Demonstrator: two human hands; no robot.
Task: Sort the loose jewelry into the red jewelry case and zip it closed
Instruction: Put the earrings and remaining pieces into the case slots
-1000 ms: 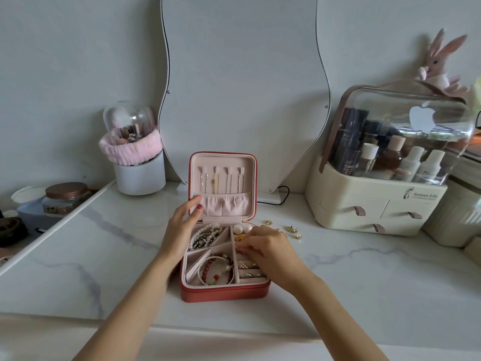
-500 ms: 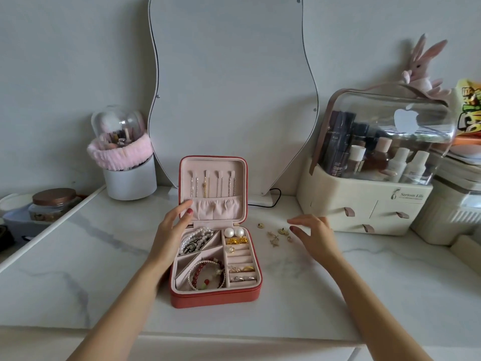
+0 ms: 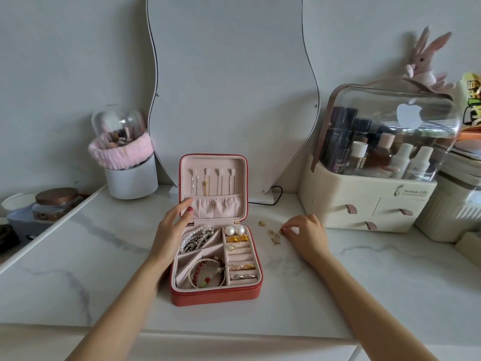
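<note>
Presently the right hand [image 3: 305, 234] rests on the marble surface [image 3: 364, 282] to the right of the case, fingers curled, its grip pinching what appears to be a small gold earring [image 3: 282, 231]; the piece is too small to identify with certainty. Just left of it lie star-shaped gold pieces [image 3: 275, 237], and further left a round gold stud [image 3: 261, 223], both loose on the surface.

The left hand [image 3: 173, 230] has a relaxed, open grip, fingers extended against the lower left of the upright lid [image 3: 213, 186], holding nothing.

The red jewelry case [image 3: 216, 295] sits open at the centre of the surface, unzipped. Lid interior: several chains [image 3: 205, 182] hanging on hooks above a gathered pink pouch. Base, left compartments: a pearl strand [image 3: 195, 238] at the rear, a red bead bracelet [image 3: 207, 273] with a bangle at the front. Base, right side: two pearl studs [image 3: 234, 230] at the rear, gold pieces [image 3: 237, 238] next, then ring rolls carrying several rings [image 3: 242, 272].

Against the wall: a wavy mirror [image 3: 229, 87], a white brush holder [image 3: 131, 178] wrapped in a pink band to the left, and a cosmetics organiser [image 3: 369, 199] with bottles under a clear cover to the right.
</note>
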